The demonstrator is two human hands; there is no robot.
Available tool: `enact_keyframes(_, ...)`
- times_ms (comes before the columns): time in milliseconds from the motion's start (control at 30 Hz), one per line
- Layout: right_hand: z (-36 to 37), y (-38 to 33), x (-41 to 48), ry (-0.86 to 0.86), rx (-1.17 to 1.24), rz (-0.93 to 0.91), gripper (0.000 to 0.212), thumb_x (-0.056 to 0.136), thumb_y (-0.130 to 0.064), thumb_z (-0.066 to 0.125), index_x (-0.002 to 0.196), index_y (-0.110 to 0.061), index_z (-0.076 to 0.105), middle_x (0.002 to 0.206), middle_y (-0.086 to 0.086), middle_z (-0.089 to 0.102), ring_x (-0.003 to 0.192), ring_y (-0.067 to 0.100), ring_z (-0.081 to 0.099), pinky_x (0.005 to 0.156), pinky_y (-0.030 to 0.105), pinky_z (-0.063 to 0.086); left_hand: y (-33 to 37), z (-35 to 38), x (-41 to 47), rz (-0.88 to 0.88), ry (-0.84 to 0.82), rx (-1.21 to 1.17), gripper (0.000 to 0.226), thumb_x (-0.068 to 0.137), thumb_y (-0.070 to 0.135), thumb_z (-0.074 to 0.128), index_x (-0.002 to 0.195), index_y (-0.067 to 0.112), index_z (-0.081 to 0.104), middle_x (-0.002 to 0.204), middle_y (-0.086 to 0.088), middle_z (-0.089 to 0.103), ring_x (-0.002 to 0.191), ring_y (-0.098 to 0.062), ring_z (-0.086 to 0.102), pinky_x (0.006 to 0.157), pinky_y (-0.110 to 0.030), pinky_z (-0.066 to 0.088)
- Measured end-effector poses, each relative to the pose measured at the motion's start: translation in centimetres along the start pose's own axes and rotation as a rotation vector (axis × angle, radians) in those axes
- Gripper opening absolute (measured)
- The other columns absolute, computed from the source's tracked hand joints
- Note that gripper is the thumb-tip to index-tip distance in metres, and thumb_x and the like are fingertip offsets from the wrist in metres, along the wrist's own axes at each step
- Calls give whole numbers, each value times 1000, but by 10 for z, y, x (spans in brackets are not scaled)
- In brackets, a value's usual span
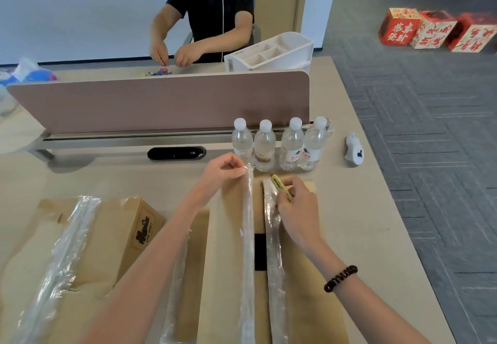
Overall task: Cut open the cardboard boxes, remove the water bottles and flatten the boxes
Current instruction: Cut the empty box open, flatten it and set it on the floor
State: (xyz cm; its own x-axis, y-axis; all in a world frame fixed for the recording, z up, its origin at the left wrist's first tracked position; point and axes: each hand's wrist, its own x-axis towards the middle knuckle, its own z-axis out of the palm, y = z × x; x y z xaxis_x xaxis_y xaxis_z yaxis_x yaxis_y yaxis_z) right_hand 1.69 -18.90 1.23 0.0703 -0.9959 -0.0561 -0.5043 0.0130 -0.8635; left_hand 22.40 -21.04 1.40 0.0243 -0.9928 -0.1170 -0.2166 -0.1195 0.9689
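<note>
— Beige desk (363, 222), pink divider (161, 101) across it. What sits on it?
— Four water bottles (279, 144) stand upright in a row just in front of the divider, caps on. Near them, on the person's side, lies a cardboard box (304, 276) with its top seam parted down the middle.
— And the left hand?
— The left hand (223, 171) pinches the far end of a clear tape strip (248, 222) between thumb and forefinger, the other fingers curled. The strip runs back along the left flap of the seam.
— The right?
— The right hand (295, 204) rests on the right flap, fingers curled round a yellow-green cutter (281, 186) whose tip points towards the bottles. Whether a blade is out I cannot tell; the picture is too soft there.
— Where is the box relative to both hands?
— Under them. The seam runs between the hands, the left at its far end, the right just beside it.
— Anything else?
— A second box (115, 225), also taped, lies to the left, well apart from both hands.
</note>
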Motion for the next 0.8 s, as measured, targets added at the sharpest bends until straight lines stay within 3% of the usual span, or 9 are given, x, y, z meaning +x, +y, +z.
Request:
enact_keyframes(100, 2, 9, 7, -51, 102, 39, 14, 91, -12, 55, 87, -25, 55, 63, 4, 65, 57, 25, 63, 53, 43, 51, 11, -10, -7, 22, 52, -2, 39, 79, 49, 63, 81, 11, 53, 78, -2, 48, 78, -12, 43, 75, -23, 35)
enact_keyframes(167, 3, 14, 9, -73, 132, 54, 14, 90, -14, 57, 85, -27, 56, 63, 5, 66, 57, 28, 63, 53, 45, 52, 15, -18, -13, 24, 56, 39, 45, 75, 56, 65, 83, 13, 53, 81, -2, 52, 80, -13, 47, 77, -24, 38)
enact_keyframes(300, 3, 16, 10, -111, 123, 39, 13, 91, -11, 53, 91, -23, 57, 63, 3, 67, 59, 23, 63, 57, 40, 51, 20, -37, -28, 14, 112, 38, 25, 87, 30, 72, 88, 10, 58, 87, -1, 57, 81, -6, 53, 80, -19, 42)
enact_keyframes(400, 7, 12, 8, -124, 119, -3, 14, 92, -11, 50, 91, -23, 56, 62, 0, 65, 54, 13, 58, 54, 31, 46, 17, -54, -39, -34, 191, -48, 33, 83, 36, 69, 97, 7, 63, 92, -4, 63, 86, -7, 58, 77, -19, 47)
enact_keyframes(533, 9, 11, 6, -138, 123, -32, 8, 90, -18, 49, 88, -18, 57, 61, -6, 58, 52, 3, 46, 51, 22, 35, 0, -76, -57, -103, 294, -115, 32, 87, 38, 66, 108, 15, 71, 111, -11, 68, 109, -27, 62, 92, -42, 51)
enact_keyframes(600, 8, 15, 8, -139, 130, -5, 11, 89, -13, 48, 92, -19, 57, 67, 0, 62, 58, 10, 49, 54, 28, 37, -8, -85, -65, -129, 334, -121, 22, 93, 34, 62, 106, 19, 73, 105, -7, 72, 104, -22, 65, 85, -35, 53)
enact_keyframes(667, 9, 16, 9, -136, 154, 29, 15, 83, -18, 47, 95, -22, 56, 74, 6, 66, 62, 17, 52, 56, 32, 39, -20, -93, -72, -190, 409, -83, 20, 97, 32, 57, 94, 21, 74, 87, 4, 74, 87, -12, 67, 73, -25, 48)
enact_keyframes(733, 10, 16, 11, -140, 176, 50, 23, 74, -26, 45, 95, -26, 54, 77, 8, 67, 64, 21, 53, 58, 34, 41, -40, -100, -76, -279, 500, 27, 30, 98, 37, 55, 76, 23, 70, 64, 11, 65, 65, -5, 59, 65, -25, 42)
enact_keyframes(800, 9, 17, 14, -167, 204, 61, 19, 78, -21, 49, 96, -24, 52, 80, 7, 67, 59, 19, 50, 55, 33, 40, -64, -103, -77, -326, 524, 198, 34, 98, 41, 55, 70, 21, 63, 65, 5, 55, 64, -11, 51, 68, -29, 39)
